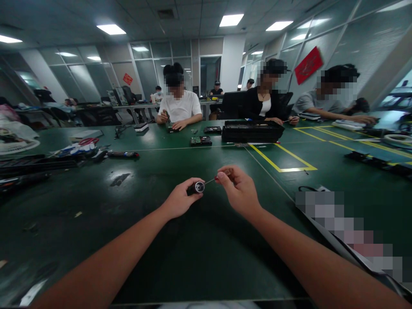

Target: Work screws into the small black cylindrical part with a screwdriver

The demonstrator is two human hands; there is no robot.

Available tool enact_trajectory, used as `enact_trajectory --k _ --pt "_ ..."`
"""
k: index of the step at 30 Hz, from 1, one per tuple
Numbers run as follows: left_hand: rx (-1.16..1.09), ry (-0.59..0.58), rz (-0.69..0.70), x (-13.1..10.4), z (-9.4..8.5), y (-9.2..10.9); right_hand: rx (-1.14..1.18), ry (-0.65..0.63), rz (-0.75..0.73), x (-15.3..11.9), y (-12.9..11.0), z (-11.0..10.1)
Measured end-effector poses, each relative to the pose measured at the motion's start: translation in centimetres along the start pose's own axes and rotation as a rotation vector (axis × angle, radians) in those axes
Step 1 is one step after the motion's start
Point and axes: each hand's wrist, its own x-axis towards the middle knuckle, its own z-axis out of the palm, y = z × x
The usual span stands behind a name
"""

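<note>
Over the green tabletop, my left hand (182, 198) is closed around a short black cylinder (199, 187). Its round end, with a silver rim and parts inside, faces me; the rest is hidden by my fingers. My right hand (240, 189) pinches a small screwdriver (216, 177) with a reddish, partly see-through handle. The thin metal shaft points left to the cylinder's rim. Whether its tip touches the cylinder or sits inside it, I cannot tell.
A black tray (252, 132), a circuit board (201, 140) and co-workers (180, 107) are across the green table (193, 249). Black parts and tools (124, 154) lie to the left. Yellow tape (298, 170) marks the right side, near a blurred-out flat item (341, 231).
</note>
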Motion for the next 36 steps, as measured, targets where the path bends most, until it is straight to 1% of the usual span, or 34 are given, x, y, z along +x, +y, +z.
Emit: enact_trajectory --k 3,7,10,17,23,28,30,33,36 --pt "0.030 0.019 0.006 0.0 0.0 0.2 -0.115 -0.003 -0.025 0.1 -0.3 -0.3" --pt "0.081 0.058 -0.003 -0.1 -0.1 0.3 -0.328 0.042 -0.050 0.2 -0.6 -0.6" --pt "0.134 0.079 0.009 -0.2 -0.2 0.3 -0.400 0.040 -0.067 0.2 -0.6 -0.5" --pt "0.198 0.075 0.011 -0.2 -0.4 -0.2 -0.446 -0.064 -0.065 0.2 -0.9 -0.5" --pt "0.240 0.117 0.027 -0.1 -0.9 -0.5 -0.493 -0.187 -0.060 0.5 -1.4 -0.8" --pt "0.279 0.135 0.040 0.0 -1.1 -0.5 -0.351 -0.287 -0.028 0.5 -1.1 -0.7" --pt "0.293 0.148 0.028 0.0 -1.1 -0.4 -0.344 -0.330 -0.015 0.5 -1.0 -0.6" --pt "0.308 0.166 0.024 0.0 -1.1 -0.4 -0.371 -0.346 0.027 0.6 -0.9 -0.5" --pt "0.328 0.191 0.024 0.0 -1.1 -0.3 -0.390 -0.317 0.027 0.8 -0.6 -0.4"
